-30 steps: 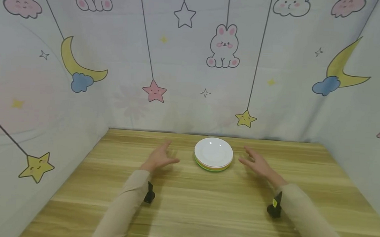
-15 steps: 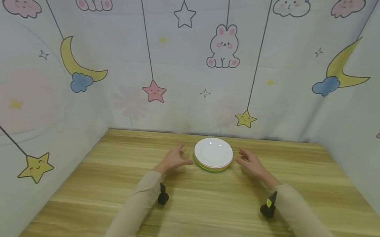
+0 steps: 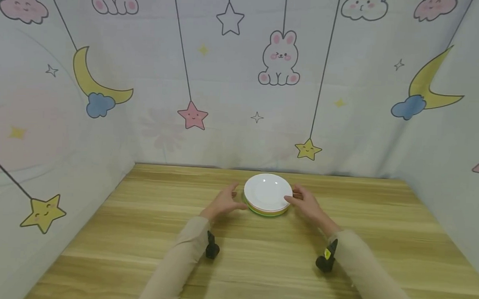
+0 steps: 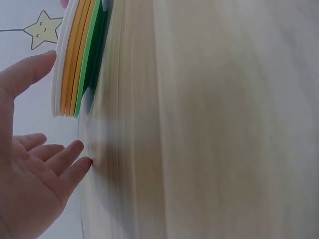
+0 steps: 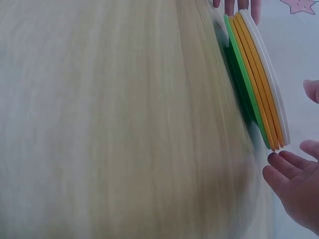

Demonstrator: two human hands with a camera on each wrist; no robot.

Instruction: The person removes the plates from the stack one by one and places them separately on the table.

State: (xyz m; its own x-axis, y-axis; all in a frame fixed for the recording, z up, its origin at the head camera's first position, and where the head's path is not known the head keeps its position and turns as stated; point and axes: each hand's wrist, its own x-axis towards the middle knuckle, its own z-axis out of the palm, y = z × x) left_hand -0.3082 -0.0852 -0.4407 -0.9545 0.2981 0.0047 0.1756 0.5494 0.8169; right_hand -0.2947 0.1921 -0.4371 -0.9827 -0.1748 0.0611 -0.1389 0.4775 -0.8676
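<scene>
Since the frame of half a second earlier, the right hand point(image 3: 306, 207) had come inward, so that in the head view its thumb overlapped the rim of the white plate point(image 3: 267, 192), and the left hand point(image 3: 223, 202) had come slightly nearer on the other side. The stack itself had stayed at its place, near the far edge of the table point(image 3: 259, 264), with the white on top, orange plates point(image 4: 72, 59) between and the green plate point(image 4: 88, 59) lowest. Both hands were open, with relaxed fingers, and neither one gripped anything; whether the right fingertips point(image 5: 284, 162) already touched the stack, I could not tell. This meant, in my judgement, that the plates were framed from two sides but not yet held.
</scene>
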